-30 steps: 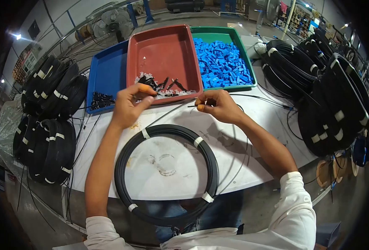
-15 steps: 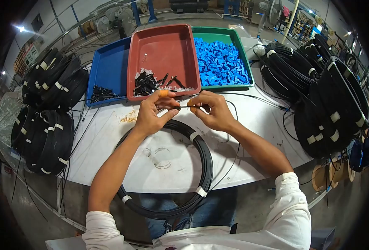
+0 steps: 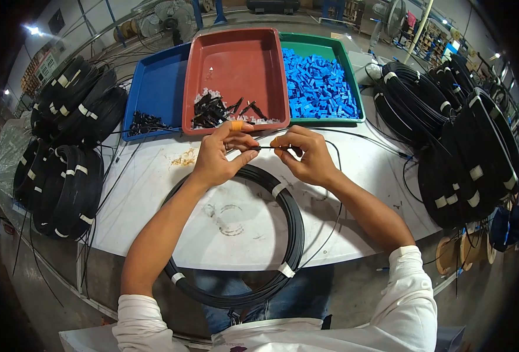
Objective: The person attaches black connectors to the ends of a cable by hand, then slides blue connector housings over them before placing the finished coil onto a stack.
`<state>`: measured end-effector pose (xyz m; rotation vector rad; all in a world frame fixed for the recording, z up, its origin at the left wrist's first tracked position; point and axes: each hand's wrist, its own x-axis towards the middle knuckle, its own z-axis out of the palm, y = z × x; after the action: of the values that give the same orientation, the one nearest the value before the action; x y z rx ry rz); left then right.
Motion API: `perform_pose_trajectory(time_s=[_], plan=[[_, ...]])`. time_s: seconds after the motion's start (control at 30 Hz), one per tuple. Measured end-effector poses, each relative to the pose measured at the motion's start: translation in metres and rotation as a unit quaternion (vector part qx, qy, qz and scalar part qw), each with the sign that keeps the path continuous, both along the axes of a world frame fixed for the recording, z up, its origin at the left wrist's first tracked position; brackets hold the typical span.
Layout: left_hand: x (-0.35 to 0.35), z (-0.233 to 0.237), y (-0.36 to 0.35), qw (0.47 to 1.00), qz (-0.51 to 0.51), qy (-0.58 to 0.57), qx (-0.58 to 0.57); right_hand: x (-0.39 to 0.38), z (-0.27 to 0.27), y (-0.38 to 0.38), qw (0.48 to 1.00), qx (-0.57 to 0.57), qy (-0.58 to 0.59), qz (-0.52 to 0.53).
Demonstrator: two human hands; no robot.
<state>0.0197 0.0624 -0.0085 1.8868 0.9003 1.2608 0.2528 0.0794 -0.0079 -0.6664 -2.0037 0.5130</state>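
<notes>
Between my hands runs a short stretch of thin black cable, held above the table near the red tray. My left hand, with orange tape on a finger, pinches a small black piece at the cable's left part. A few centimetres to the right, my right hand closes its fingertips on the cable. From there the cable loops down toward a coil of black cable bound with white tape. The coil lies below my hands, its near side hanging over the table edge. My fingers hide most of the small black piece.
A red tray holds black and clear pieces. Beside it stand a blue tray with small black parts and a green tray full of blue connectors. Taped cable coils flank the table, a left stack and a right stack.
My hands have drawn slightly apart, and more cable shows between them. The camera view has shifted a little. Both hands keep their pinch.
</notes>
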Motion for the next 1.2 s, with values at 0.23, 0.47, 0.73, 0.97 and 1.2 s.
perform_pose_trajectory(time_s=[0.23,0.47,0.73,0.97,1.2], plan=[[0.002,0.003,-0.003,0.999,0.009,0.031,0.025,0.002,0.003,-0.004,0.998,0.035,-0.051,-0.001],[0.001,0.005,-0.006,0.997,0.024,0.074,0.031,0.000,0.000,-0.002,0.998,0.007,-0.054,-0.010],[0.010,-0.006,-0.008,0.989,0.036,0.105,0.096,0.001,-0.003,0.000,0.995,-0.004,-0.093,0.017],[0.016,-0.005,-0.014,0.987,0.090,0.127,0.042,-0.003,0.003,-0.004,0.996,-0.001,-0.082,0.036],[0.017,-0.005,-0.014,0.980,0.052,0.138,0.135,0.000,0.001,-0.002,0.992,-0.069,-0.106,0.019]])
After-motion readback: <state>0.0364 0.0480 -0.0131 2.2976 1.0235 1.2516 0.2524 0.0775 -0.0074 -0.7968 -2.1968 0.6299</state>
